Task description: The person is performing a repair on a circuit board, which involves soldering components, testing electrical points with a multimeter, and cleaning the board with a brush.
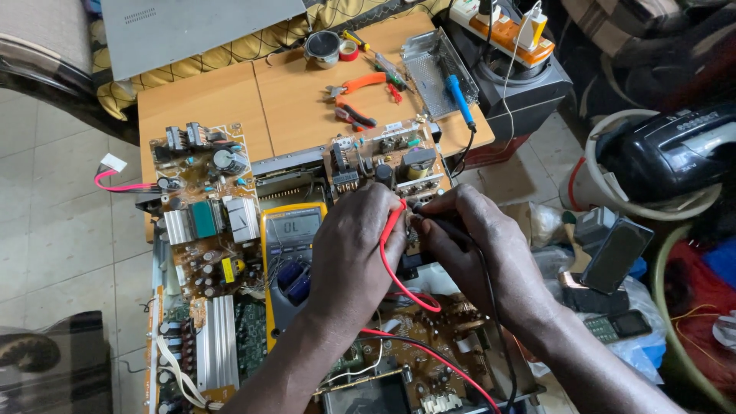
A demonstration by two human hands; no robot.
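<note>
Both hands meet over the middle of an opened electronic chassis. Left hand [354, 245] is curled tight around a slim red test probe [392, 222], its red lead [399, 287] looping down past the wrist. Right hand [479, 241] pinches a black test probe [437, 222], whose black lead [491, 307] runs back along the forearm. The two probe tips point at the lower edge of a small brown circuit board with black capacitors and a transformer [387, 157], just beyond the fingertips; the exact contact spot is hidden by the fingers.

Room is tight. A yellow-cased digital multimeter with a grey screen [291, 253] lies touching the left hand's outer side, and a larger brown power board with silver heat sinks [203, 222] sits beyond it. Below the wrists a further brown board [429, 360] fills the chassis. Open space lies only farther off, on the bare light wooden tabletop [215, 100].

On that table rest orange-handled pliers [356, 84], rolls of tape [330, 47], a perforated metal cover [433, 69] and a blue-handled soldering iron [458, 96]. To the right, well apart, lie a black phone [617, 257] and a black radio [675, 149].
</note>
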